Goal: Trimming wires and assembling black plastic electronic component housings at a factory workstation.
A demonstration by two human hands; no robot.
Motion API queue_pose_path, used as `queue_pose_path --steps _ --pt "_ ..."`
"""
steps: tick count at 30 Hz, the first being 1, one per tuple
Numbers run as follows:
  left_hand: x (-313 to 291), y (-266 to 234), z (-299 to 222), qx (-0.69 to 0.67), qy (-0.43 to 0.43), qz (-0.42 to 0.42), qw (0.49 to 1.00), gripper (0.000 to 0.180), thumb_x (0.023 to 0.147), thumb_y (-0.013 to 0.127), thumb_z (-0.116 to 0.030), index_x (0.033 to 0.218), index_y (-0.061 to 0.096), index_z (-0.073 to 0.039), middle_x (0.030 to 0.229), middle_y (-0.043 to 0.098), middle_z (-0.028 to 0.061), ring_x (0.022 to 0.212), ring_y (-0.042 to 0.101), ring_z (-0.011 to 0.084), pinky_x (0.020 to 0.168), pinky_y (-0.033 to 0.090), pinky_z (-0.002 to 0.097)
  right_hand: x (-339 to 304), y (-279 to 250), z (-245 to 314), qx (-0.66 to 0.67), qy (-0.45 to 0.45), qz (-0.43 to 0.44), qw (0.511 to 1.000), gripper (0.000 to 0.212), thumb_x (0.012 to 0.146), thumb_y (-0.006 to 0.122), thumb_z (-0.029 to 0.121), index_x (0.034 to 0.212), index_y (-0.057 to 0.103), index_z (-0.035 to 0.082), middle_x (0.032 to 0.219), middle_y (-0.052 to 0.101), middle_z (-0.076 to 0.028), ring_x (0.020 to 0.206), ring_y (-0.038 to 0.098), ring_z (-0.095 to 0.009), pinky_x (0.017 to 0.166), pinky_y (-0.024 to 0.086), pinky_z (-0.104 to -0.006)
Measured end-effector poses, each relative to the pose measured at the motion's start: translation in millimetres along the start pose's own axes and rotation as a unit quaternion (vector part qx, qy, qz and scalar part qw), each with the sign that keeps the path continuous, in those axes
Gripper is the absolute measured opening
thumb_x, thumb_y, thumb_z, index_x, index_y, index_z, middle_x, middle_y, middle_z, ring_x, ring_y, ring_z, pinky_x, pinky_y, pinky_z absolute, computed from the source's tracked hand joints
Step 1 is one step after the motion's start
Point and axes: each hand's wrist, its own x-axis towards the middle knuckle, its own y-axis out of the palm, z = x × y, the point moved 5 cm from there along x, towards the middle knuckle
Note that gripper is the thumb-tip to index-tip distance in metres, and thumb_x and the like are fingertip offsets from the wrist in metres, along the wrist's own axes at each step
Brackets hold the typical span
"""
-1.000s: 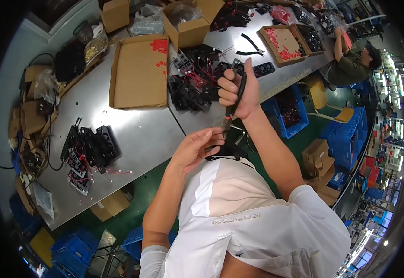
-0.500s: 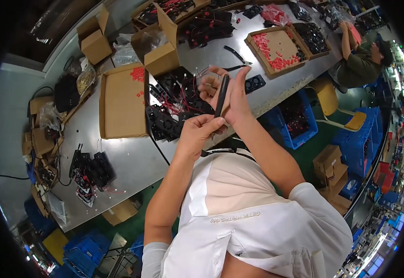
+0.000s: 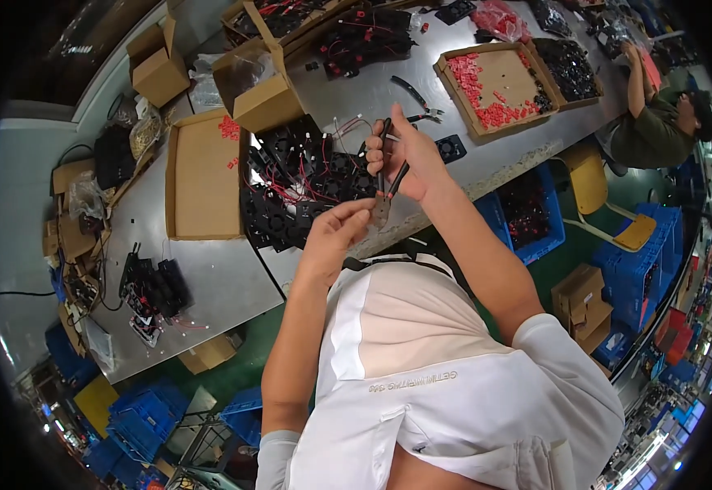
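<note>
My right hand point(image 3: 409, 159) is wrapped round the black handles of a pair of pliers point(image 3: 383, 186), which are spread apart. The metal jaws point back toward my body. Close beside the jaws, the thumb and fingers of my left hand point(image 3: 339, 233) are pinched together; what they hold, if anything, is too small to make out. Beyond my hands lies a pile of black fans point(image 3: 278, 208) with red and black wires and white connectors. Another pair of pliers point(image 3: 411, 91) with black handles rests on the metal table farther off.
Left of the fans sits a shallow cardboard tray point(image 3: 200, 231) with a few red pieces. A second cardboard tray point(image 3: 486, 126) holds red and black parts. A blue crate point(image 3: 540, 245) and a yellow chair point(image 3: 589, 184) stand right of the table. Another person point(image 3: 654, 131) works at far right.
In my right hand, open before with the black tool lying across it, the fingers have closed round the pliers' handles. My left hand has let go of the tool's near end and sits beside the jaws.
</note>
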Motion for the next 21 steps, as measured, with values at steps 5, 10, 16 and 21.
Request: queue_pose_path --steps 5,10,16,21 --pt "-7.3 6.4 11.4 -0.055 -0.079 0.001 0.995 0.028 0.089 0.063 -0.015 0.114 0.063 -0.004 0.105 0.066 0.0039 0.098 0.06 0.0106 0.081 0.043 0.023 20.4 -28.5 -4.8 0.085 0.056 0.001 0.995 0.035 0.092 0.057 0.043 0.088 0.052 0.008 0.073 0.049 -0.004 0.063 0.046 -0.015 0.055 0.04 -0.0261" --pt "-1.6 7.1 15.3 -0.042 -0.088 -0.002 0.995 0.031 0.088 0.065 -0.014 0.117 0.061 -0.004 0.106 0.067 0.0035 0.099 0.059 0.0096 0.082 0.042 0.0233 30.7 -47.6 -7.0 0.111 0.069 -0.011 0.991 0.035 0.093 0.057 0.041 0.087 0.051 0.007 0.072 0.048 -0.004 0.062 0.046 -0.015 0.055 0.04 -0.0258" --pt "16.4 23.8 15.6 -0.001 -0.104 0.013 0.994 0.034 0.088 0.065 -0.014 0.119 0.06 -0.003 0.105 0.067 0.0032 0.095 0.059 0.0084 0.08 0.043 0.0224 26.4 -83.4 9.0 0.127 0.033 -0.061 0.989 0.035 0.092 0.058 0.04 0.088 0.051 0.006 0.073 0.05 -0.006 0.062 0.047 -0.016 0.055 0.04 -0.0264" --pt "91.5 49.3 -16.0 0.387 0.126 0.038 0.913 0.034 0.084 0.064 -0.009 0.117 0.061 0.0 0.102 0.068 0.0092 0.096 0.061 0.0144 0.083 0.046 0.0259 -14.0 -150.1 62.8 0.12 -0.081 -0.071 0.987 0.04 0.089 0.063 0.04 0.102 0.055 0.004 0.087 0.057 -0.01 0.087 0.059 -0.028 0.072 0.053 -0.0397"
